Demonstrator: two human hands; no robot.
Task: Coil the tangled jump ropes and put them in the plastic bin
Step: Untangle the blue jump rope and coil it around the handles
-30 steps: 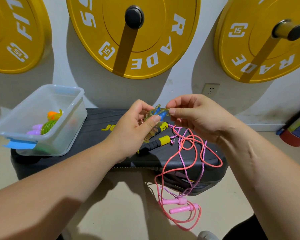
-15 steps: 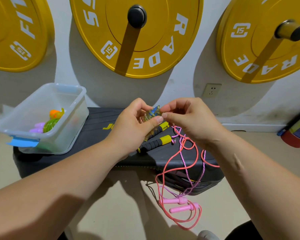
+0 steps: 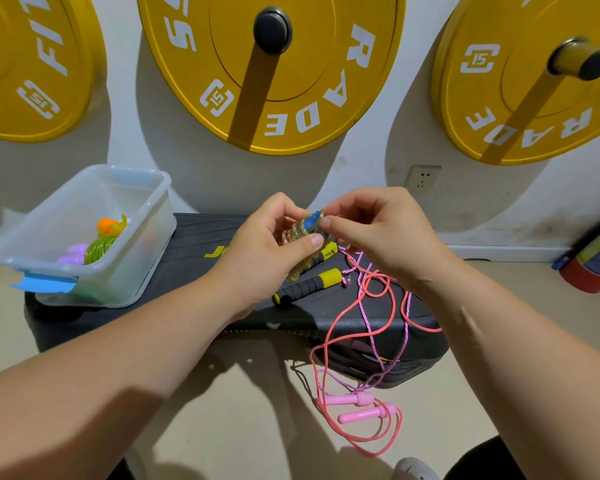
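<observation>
Your left hand (image 3: 264, 251) is curled round a tight, glittery coil of rope (image 3: 297, 235), thumb pressed across its front. Your right hand (image 3: 378, 237) pinches the blue handle end (image 3: 312, 219) at the top of that bundle. Both sit just above the black step platform (image 3: 194, 268).

The coil looks springy, and nothing but your grip holds its turns together. If the right-hand pinch slips before the end is tucked in, I'd expect the loops to spring loose and leave you winding again.

The plastic bin (image 3: 136, 258) stands well to your left on the platform's end, with a green coil (image 3: 101, 245) already inside. Carrying the bundle across one-handed is the likeliest place for it to unravel, so keep it squeezed until it is down inside the walls. The bin's near corner seems to sit close to the platform edge, where a hard drop or a knock might shift it.

Watch below your right wrist too. The pink rope (image 3: 329, 337) and the purple cord (image 3: 368, 317) are looped through each other there and trail off the edge to the pink handles (image 3: 357, 408) on the floor. Catch a loop as you move away and you may drag the whole tangle along, and with it the black-and-yellow handles (image 3: 305, 285), which lie touching it — tightening the knot that is left to undo.
</observation>
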